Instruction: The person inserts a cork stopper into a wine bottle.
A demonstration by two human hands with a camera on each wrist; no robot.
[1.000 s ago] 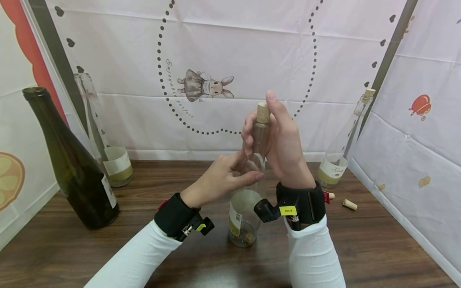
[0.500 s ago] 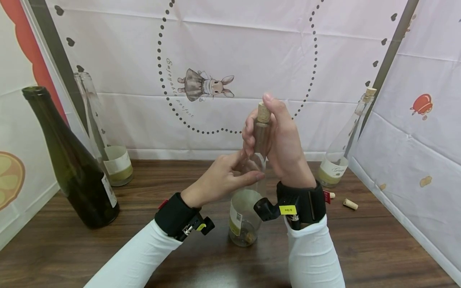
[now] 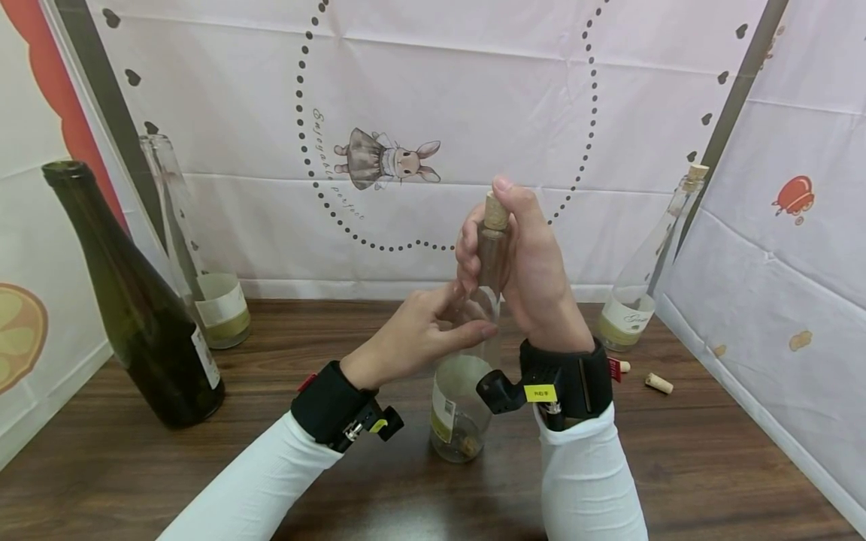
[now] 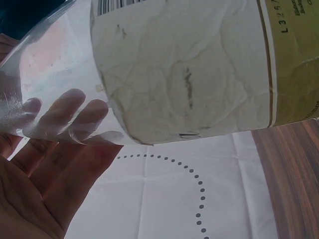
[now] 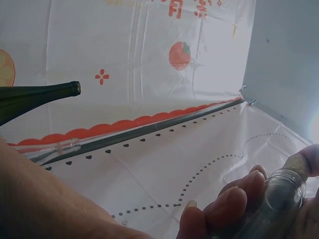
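A clear glass bottle stands upright on the table between both hands, with a cork sitting in its mouth and part of it sticking out. My left hand grips the shoulder of the bottle; the left wrist view shows its fingers through the glass beside the pale label. Higher up, my right hand wraps the neck, its thumb against the top of the cork. In the right wrist view the cork shows above the glass rim, thumb touching it. Small brown bits lie at the bottle's bottom.
On the left stand a dark green bottle and, behind it, a clear bottle without a cork. A corked clear bottle stands at the back right. Near it lie a loose cork and another cork beside the right wrist strap.
My right thumb has shifted slightly left, from beside the cork to its top edge. Both hands keep their hold on the bottle, which stays in place.
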